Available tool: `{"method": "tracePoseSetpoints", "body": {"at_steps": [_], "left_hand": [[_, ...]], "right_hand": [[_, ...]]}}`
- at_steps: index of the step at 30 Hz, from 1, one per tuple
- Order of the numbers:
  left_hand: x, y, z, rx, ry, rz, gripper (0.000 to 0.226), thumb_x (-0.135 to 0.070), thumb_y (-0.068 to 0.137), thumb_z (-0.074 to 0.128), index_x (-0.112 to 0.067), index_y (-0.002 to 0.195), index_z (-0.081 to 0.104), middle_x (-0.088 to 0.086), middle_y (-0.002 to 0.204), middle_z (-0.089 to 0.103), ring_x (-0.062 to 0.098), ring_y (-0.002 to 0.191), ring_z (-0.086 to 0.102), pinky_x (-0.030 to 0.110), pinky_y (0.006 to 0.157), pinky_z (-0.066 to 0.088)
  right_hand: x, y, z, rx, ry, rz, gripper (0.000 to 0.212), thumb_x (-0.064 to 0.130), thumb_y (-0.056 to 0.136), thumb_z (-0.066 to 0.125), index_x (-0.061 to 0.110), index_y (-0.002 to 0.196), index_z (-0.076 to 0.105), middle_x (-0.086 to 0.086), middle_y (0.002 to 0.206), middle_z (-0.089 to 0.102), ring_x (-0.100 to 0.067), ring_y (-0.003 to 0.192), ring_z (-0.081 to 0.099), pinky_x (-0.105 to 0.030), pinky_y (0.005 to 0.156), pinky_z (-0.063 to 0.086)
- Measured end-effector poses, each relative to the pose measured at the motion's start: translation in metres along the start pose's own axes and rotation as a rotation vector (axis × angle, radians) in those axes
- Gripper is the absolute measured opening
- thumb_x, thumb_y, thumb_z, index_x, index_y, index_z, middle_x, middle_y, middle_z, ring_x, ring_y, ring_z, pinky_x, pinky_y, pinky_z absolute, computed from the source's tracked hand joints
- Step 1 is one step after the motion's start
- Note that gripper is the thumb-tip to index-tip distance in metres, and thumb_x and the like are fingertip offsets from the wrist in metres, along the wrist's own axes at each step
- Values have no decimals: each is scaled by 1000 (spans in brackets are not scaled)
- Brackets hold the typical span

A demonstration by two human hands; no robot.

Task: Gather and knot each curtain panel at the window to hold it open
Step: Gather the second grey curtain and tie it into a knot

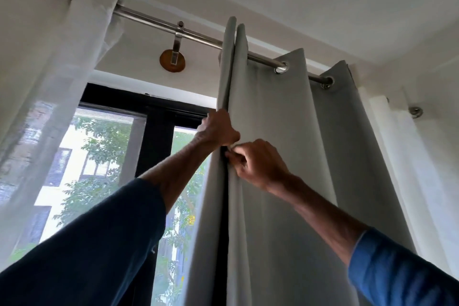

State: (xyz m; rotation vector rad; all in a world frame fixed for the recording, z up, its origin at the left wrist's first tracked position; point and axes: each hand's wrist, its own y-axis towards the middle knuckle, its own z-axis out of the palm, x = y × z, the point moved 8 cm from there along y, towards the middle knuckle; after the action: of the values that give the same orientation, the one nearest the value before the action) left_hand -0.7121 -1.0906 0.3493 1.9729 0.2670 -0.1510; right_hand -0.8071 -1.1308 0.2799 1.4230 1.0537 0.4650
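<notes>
Both arms are up at the window, and both hands are on the grey curtain (285, 131). The panel hangs from the rod (154, 23) on metal eyelets (280, 68), bunched over the right half of the window. Its two leading folds are pressed together and stand up past the rod.

The left hand (219, 129) has those folds. It is closed round the front edge, back of the hand to the camera, with the fingertips wrapped out of sight behind the cloth. Right beneath it, touching, is the right hand (259, 165). Its fingers (236, 154) are curled in and pinch the next fold at the dark gap between the pleats. Below the hands the grey cloth drops in long loose pleats.

The rod sits in a metal bracket (176, 41) on a round wooden mount (166, 62) on the wall. A white sheer (44, 82) hangs over the left of the window, and a second sheer (409, 156) shows at far right beside the grey panel. Between them is the black window frame (154, 136), with trees and a building beyond the glass. There is a dark blue sleeve (94, 251) on the left arm and a brighter blue sleeve (402, 271) on the right.
</notes>
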Motion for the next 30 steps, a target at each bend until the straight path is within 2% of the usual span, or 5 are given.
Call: {"method": "tracePoseSetpoints", "body": {"at_steps": [4,8,16,21,30], "left_hand": [[-3,-11,16,-20,-60,58,20,-12,82,60,-5,100,58,22,117,62,40,105,61,35,76,49],[1,-15,23,-46,-110,51,13,-9,82,53,-2,92,59,23,108,64,34,82,55,33,71,48],[9,-29,21,-202,-73,86,22,-14,96,47,-5,80,59,27,106,65,47,94,62,35,70,38],[8,-39,20,-280,64,174,37,-27,104,40,-2,99,67,22,109,63,44,99,64,44,80,50],[8,-52,8,-458,81,213,37,-29,103,44,-2,93,67,19,106,57,39,97,62,45,71,45]], "right_hand": [[-53,-28,2,65,12,22,59,56,102,38,12,72,64,0,66,70,-15,63,68,-33,66,52],[-121,-52,-29,-294,-86,237,22,33,90,62,16,102,71,-3,105,73,-27,102,67,-36,84,56],[-202,-79,1,-148,250,855,87,50,75,81,7,139,41,-17,133,59,-36,122,57,-42,102,48],[-172,-58,5,-142,35,641,11,18,92,58,8,89,54,-19,101,65,-42,97,61,-38,75,43],[-102,-10,13,0,-90,437,15,12,88,50,11,100,60,-13,109,64,-35,102,57,-35,82,37]]}}
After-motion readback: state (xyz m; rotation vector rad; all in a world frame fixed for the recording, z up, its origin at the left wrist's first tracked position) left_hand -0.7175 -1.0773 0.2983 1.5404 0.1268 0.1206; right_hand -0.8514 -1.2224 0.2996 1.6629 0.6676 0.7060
